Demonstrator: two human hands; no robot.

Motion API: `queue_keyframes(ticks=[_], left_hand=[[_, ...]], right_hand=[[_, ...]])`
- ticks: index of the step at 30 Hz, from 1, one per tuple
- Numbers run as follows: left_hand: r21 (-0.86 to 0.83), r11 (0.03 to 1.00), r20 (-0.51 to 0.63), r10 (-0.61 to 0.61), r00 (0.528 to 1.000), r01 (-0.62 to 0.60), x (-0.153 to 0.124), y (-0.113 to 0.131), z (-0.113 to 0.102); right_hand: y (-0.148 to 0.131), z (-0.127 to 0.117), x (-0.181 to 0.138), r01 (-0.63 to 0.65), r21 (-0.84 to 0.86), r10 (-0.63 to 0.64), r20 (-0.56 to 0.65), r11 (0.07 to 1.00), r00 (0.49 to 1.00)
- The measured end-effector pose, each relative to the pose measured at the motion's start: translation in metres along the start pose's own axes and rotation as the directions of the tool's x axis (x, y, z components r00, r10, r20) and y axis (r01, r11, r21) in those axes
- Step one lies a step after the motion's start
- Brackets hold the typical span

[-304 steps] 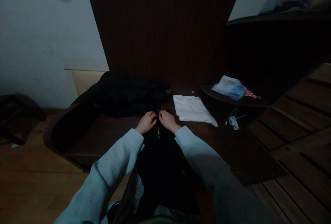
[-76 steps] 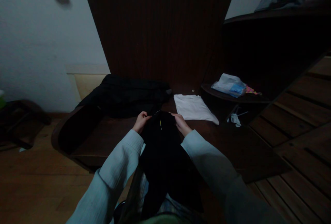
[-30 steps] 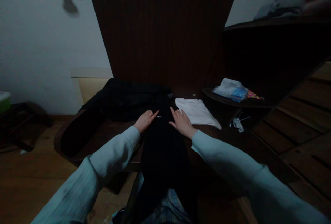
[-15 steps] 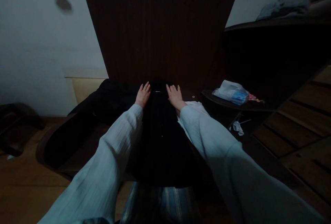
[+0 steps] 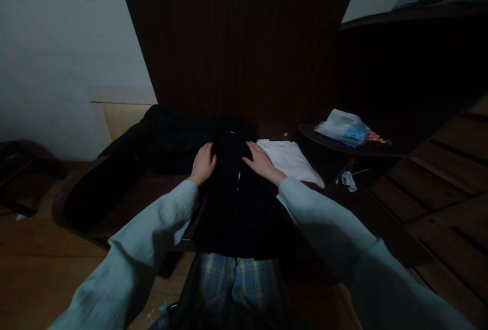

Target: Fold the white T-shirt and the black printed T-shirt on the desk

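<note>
A black garment (image 5: pixel 232 198) lies stretched along the dark wooden table (image 5: pixel 145 203), its near end hanging over the table's front edge above my plaid trousers. My left hand (image 5: pixel 203 163) rests flat on its left side, fingers spread and open. My right hand (image 5: pixel 259 162) lies flat on its right side, fingers stretched out, holding nothing. Both hands press on the cloth a short way back from its far end. A small pale mark shows on the garment between my hands.
A heap of dark clothes (image 5: pixel 171 134) lies at the table's back left. A folded white cloth (image 5: pixel 290 159) sits just right of my right hand. A plastic bag (image 5: pixel 343 127) rests on a low shelf at the right. A dark wooden panel stands behind.
My hands slid forward along the garment to its far end, then drew back toward me to its middle. The garment now lies flatter and further onto the table.
</note>
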State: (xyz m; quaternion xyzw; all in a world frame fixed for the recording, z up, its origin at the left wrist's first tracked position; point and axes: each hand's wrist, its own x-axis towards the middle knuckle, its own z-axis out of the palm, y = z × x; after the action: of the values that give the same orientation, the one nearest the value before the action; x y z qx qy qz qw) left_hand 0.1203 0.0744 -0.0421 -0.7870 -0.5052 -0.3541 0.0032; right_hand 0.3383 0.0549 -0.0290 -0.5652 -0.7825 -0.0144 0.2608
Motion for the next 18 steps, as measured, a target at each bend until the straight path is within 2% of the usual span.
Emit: queue_keyframes(ticks=[4,7,10,14,18], left_hand=[[-0.1,0.994,0.06,-0.034,0.998,0.04,-0.039,-0.007,-0.011],[-0.161,0.985,0.115,-0.037,0.993,0.055,-0.062,-0.003,-0.026],[-0.251,0.961,0.171,-0.073,0.983,0.115,-0.088,0.011,-0.045],[-0.294,0.914,0.279,-0.198,0.94,0.28,-0.133,0.03,-0.068],[-0.308,0.899,0.351,-0.197,0.915,0.312,-0.174,0.04,-0.087]], right_hand=[[-0.017,0.015,-0.05,0.138,0.039,-0.143,0.176,0.99,0.974],[-0.022,0.026,-0.069,0.137,0.029,-0.139,0.262,0.99,0.955],[-0.021,0.029,-0.072,0.124,0.022,-0.126,0.266,0.992,0.956],[-0.02,0.028,-0.07,0.132,0.029,-0.135,0.255,0.991,0.957],[-0.02,0.028,-0.07,0.131,0.022,-0.132,0.244,0.991,0.961]])
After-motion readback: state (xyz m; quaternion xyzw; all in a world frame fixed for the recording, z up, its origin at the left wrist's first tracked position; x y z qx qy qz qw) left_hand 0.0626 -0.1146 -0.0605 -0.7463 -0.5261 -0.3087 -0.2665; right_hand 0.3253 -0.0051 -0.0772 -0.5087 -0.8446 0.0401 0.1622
